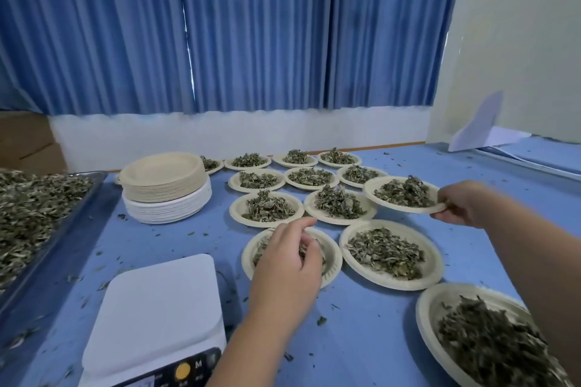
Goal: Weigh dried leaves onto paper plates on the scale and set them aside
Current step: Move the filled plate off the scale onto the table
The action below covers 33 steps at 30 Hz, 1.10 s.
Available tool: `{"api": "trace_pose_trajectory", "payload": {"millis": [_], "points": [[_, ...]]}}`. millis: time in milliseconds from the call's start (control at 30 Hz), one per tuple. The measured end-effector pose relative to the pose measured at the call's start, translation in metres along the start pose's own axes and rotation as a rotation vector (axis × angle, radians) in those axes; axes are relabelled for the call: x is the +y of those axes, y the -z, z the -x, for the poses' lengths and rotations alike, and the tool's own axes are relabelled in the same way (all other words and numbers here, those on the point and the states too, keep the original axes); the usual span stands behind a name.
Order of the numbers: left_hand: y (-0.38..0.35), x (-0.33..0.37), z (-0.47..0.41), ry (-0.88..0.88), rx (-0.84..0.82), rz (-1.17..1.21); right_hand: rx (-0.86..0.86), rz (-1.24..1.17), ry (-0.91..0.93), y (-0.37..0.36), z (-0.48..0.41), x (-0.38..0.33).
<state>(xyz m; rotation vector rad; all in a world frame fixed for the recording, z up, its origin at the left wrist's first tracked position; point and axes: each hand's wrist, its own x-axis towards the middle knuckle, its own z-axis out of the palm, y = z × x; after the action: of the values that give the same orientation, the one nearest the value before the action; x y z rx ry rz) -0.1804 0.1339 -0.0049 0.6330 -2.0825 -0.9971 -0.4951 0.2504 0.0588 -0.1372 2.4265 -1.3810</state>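
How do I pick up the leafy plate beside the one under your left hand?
Pinch its bare rim on the right side, thumb on top, and lift it level. The plate is shallow, leaves heap in its middle, and other plates crowd its left and far sides. The right hand grips its own plate by the rim.

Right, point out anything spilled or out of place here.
Leaf crumbs lie scattered over the blue table, including beside the scale. The plate the right hand grips hangs over neighbouring rims.
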Motion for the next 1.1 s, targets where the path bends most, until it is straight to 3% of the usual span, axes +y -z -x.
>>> {"api": "trace_pose_trajectory", "payload": {"millis": [433, 567, 733, 833, 1100], "points": [[-0.002, -0.005, -0.008, -0.053, 0.005, -0.086, -0.043, -0.273, -0.181, -0.029, -0.031, 0.01], [-0.004, -0.004, -0.007, -0.084, -0.008, -0.089, -0.006, -0.253, -0.057, -0.033, -0.035, 0.011], [-0.004, -0.005, -0.007, -0.085, 0.01, -0.084, -0.078, -0.326, -0.144, -0.033, -0.029, 0.008], [-0.004, -0.004, -0.007, -0.088, 0.011, -0.076, -0.041, -0.328, -0.012, -0.035, -0.026, 0.007], [-0.002, 0.0, -0.005, -0.082, 0.014, -0.077, -0.048, -0.177, 0.07, -0.033, -0.006, 0.008]]}}
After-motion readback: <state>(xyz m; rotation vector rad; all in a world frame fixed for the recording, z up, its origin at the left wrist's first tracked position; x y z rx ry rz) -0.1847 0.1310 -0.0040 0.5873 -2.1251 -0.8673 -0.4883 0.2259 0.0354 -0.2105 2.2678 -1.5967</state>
